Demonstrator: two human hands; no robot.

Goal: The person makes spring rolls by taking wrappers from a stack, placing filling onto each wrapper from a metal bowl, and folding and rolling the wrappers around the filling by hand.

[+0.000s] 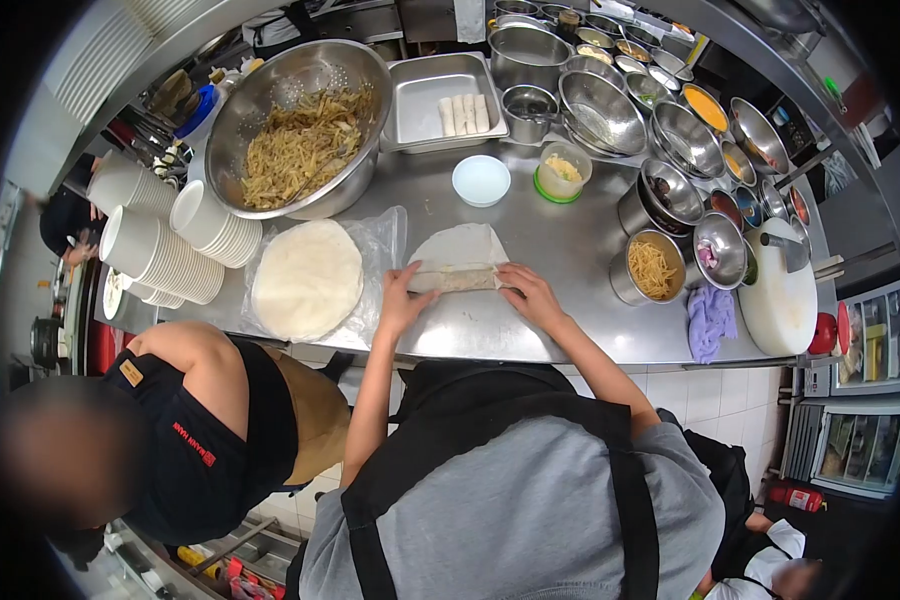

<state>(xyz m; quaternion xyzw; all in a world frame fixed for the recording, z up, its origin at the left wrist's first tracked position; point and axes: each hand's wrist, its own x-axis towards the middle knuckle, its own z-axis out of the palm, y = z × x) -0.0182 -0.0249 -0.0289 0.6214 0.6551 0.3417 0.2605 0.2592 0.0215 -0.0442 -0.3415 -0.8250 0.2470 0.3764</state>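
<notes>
A partly rolled spring roll (460, 281) lies on the steel table in front of me, with the rounded flap of its thin white wrapper (460, 243) spread flat on the far side. My left hand (403, 299) is closed on the roll's left end, thumb on the near side. At the right end, my right hand (530, 294) pinches the roll in the same way. To the left, a stack of round wrappers (308, 280) rests on a clear plastic bag (380, 240). Beyond the roll stand a small pale blue bowl (481, 181) and a tub of yellowish paste (562, 170).
A large colander (370, 80) holds shredded filling. Several finished rolls (465, 115) sit in a steel tray (400, 90). Stacked white tubs (155, 250) stand left; steel bowls and pots (630, 275), a purple cloth (711, 322) and a round white board (778, 310) stand right. A co-worker (200, 420) is close at left.
</notes>
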